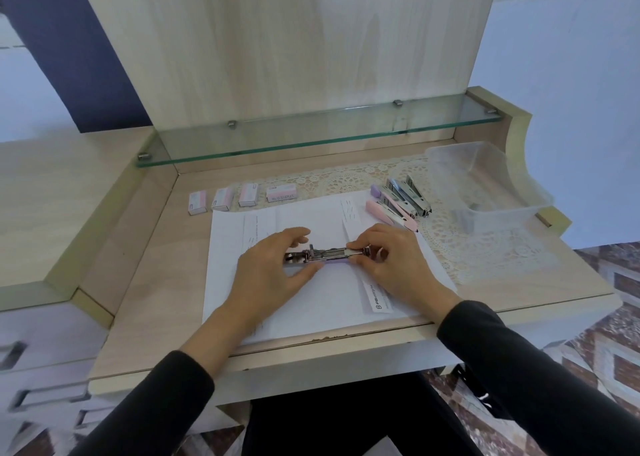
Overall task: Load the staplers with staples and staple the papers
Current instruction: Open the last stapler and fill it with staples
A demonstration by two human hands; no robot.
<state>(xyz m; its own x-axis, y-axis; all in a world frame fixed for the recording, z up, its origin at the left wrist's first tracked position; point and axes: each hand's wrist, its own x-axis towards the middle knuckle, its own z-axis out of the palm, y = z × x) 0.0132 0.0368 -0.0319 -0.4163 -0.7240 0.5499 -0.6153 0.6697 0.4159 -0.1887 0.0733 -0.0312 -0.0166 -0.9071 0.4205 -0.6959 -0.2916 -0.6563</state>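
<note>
In front of you stands a pale wood desk [145, 282] with a tall back panel [277, 39] of the same wood rising from its far edge. A glass shelf [311, 133] on metal clips runs across the foot of that panel. To your left a lower counter [62, 195] adjoins the desk, with drawers [45, 369] beneath it. The wall [571, 57] is pale blue, with a dark blue band [69, 39] behind the panel on the left. The floor [616, 317] to your right has brown and cream patterned tiles. The light is soft and even.

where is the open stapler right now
In the head view the open stapler lies mid-desk on the white papers, the left hand gripping one end and the right hand pinching the other; the spare staplers sit beyond it to the right.
</note>
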